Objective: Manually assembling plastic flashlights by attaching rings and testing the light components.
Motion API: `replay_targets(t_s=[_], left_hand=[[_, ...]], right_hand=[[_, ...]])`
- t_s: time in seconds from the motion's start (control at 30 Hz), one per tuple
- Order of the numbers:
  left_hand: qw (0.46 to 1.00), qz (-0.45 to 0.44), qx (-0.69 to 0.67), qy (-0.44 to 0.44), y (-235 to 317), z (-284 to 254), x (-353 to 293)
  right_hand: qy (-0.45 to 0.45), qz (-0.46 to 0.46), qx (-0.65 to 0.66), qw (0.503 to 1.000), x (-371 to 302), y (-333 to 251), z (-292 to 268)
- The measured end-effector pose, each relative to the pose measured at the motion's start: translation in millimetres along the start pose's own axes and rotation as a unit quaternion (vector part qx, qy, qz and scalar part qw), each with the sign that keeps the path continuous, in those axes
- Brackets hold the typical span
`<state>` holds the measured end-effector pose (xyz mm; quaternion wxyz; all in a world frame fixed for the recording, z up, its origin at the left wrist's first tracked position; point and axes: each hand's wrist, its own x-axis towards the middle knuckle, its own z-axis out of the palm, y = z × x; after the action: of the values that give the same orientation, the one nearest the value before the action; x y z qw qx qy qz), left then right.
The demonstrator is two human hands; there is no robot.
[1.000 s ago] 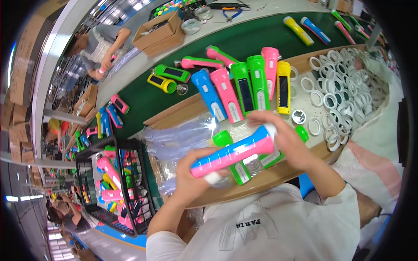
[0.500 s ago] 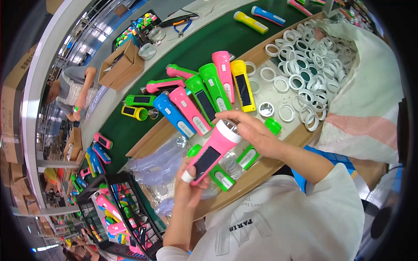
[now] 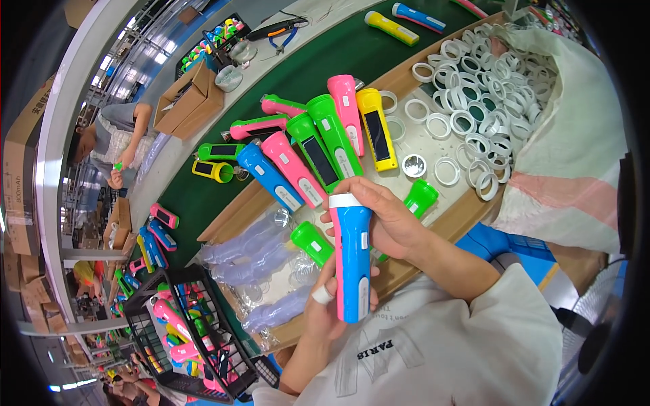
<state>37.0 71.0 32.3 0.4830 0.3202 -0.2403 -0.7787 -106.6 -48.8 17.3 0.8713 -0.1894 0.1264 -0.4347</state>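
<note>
A flashlight with a blue side, a pink side and a white ring round its head is held upright in front of me. My left hand, with a white band on one digit, is closed round its lower handle. Just below the white ring, my right hand grips the head. Two green flashlights lie beside my hands, one at the left and one partly hidden at the right. Beyond them rest a blue flashlight, a yellow flashlight and several pink and green ones.
White rings are heaped in the cardboard tray near a white sack. A round reflector and plastic-wrapped clear discs lie there too. A black crate of flashlights stands lower left. Across the green belt, another person works.
The flashlight has been turned from its pink panel side to show its blue side, and now stands more upright. Both hands have shifted, the left one moving right and down.
</note>
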Motion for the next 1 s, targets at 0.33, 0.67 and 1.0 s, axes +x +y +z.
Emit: replay_targets(t_s=[0.33, 0.67, 1.0], left_hand=[[0.966, -0.131, -0.219, -0.043, -26.6, 5.0, -11.3], [0.813, 0.13, 0.547, 0.15, -15.1, -6.3, 24.7], [0.99, 0.006, 0.024, 0.135, 29.1, -51.9, 12.3]], right_hand=[[-0.079, -0.029, 0.078, 0.993, -8.6, 5.9, 6.5], [0.12, -0.132, -0.284, 0.942, -6.9, 10.7, -12.0], [0.197, -0.229, -0.648, 0.7, 16.1, -64.7, -59.9]])
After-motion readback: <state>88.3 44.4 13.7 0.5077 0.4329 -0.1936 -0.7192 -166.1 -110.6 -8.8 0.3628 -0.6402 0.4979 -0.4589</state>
